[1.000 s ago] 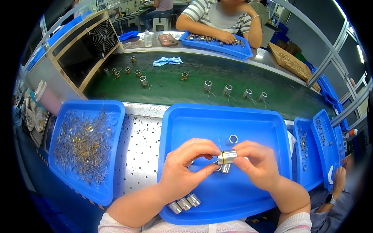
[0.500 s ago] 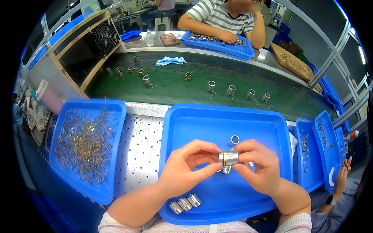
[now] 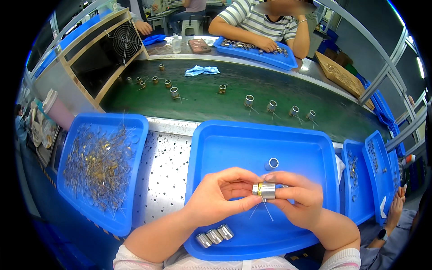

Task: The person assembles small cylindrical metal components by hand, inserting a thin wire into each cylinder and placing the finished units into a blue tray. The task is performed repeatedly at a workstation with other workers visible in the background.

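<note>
Over the middle blue tray [image 3: 234, 144], my left hand [image 3: 218, 198] and my right hand [image 3: 297, 200] together pinch a small silver metal cylinder [image 3: 265, 190] with a brass-coloured ring at its left end. Thin wire leads hang down from it. One loose silver sleeve [image 3: 272, 163] stands on the tray just beyond my fingers. Three more silver sleeves [image 3: 214, 236] lie in a row near the tray's front left corner, below my left wrist.
A blue tray [image 3: 135, 130] at left holds several brass parts with long wires. More blue trays [image 3: 360, 180] with small parts stand at right. A green conveyor belt [image 3: 202, 96] carries several cylinders. Across it a person in a striped shirt works at another blue tray [image 3: 254, 51].
My hands have stayed over the tray, holding the cylinder, with only slight finger shifts. The cylinders on the belt sit a little farther right in view.
</note>
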The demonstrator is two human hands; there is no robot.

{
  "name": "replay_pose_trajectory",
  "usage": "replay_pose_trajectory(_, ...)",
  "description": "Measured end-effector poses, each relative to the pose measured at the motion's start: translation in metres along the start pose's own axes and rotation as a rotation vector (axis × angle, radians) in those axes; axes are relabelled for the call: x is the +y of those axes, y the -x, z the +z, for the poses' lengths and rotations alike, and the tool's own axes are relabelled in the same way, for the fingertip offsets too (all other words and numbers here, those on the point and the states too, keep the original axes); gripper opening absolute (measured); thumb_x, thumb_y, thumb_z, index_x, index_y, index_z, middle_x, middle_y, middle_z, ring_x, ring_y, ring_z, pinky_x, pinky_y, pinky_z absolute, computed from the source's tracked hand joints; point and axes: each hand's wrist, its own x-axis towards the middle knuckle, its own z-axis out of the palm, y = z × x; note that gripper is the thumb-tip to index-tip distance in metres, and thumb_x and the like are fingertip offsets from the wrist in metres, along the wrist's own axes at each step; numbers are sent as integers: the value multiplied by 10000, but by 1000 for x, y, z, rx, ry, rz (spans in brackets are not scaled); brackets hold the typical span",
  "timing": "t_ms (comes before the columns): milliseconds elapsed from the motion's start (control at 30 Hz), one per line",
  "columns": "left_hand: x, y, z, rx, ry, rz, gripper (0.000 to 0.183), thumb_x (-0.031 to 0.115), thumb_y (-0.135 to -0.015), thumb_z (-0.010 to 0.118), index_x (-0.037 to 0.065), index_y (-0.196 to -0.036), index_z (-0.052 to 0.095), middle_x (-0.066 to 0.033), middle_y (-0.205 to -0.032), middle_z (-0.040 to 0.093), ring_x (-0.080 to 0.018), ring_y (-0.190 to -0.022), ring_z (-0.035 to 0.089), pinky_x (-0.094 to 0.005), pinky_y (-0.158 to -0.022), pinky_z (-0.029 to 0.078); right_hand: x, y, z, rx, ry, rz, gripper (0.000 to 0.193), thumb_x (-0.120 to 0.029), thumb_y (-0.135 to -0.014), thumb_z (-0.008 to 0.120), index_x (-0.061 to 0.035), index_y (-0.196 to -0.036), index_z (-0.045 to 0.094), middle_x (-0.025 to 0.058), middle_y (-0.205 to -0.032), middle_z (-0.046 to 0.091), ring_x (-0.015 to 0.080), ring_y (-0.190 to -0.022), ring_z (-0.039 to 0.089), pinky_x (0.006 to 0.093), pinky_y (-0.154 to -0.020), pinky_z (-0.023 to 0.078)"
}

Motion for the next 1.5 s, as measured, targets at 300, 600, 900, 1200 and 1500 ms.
replay_pose_trajectory(300,-3,2,1,12,21,85,327,-43,-742,649,-51,-1047,531,-138,-1024,579,-186,-952,585,-311,-881,476,2,3,1,31,-17,-42,149,-9,-743,664,4,-868,586,176,-1009,592,258,-846,632,290,-684,533)
replay_pose_trajectory(600,-3,-3,-1,73,62,-4,323,-53,-729,651,-32,-1030,535,-148,-1026,583,-209,-971,579,-324,-862,475,10,4,3,91,-215,31,151,4,-790,613,1,-911,523,185,-1004,581,280,-890,613,325,-758,501)
replay_pose_trajectory(900,20,18,0,171,-156,248,336,-18,-769,636,-17,-1092,543,-101,-1017,579,-160,-936,577,-269,-848,472,23,-11,-6,-276,317,379,216,-46,-729,665,-12,-891,526,93,-782,593,186,-723,569,269,-644,454)
replay_pose_trajectory(1200,84,113,-77,843,-1644,399,309,-101,-608,613,1,-899,609,-107,-905,596,-193,-732,566,-273,-659,462,38,-37,-58,-218,406,434,117,-67,-750,626,-5,-800,540,105,-662,565,215,-594,548,299,-588,447)
replay_pose_trajectory(1500,102,155,-115,1058,-1634,205,348,-150,-598,560,-20,-921,546,-126,-1026,547,-267,-935,547,-308,-755,447,173,-28,-158,72,726,570,167,-113,-744,639,-48,-892,595,136,-810,633,296,-797,605,371,-706,471)
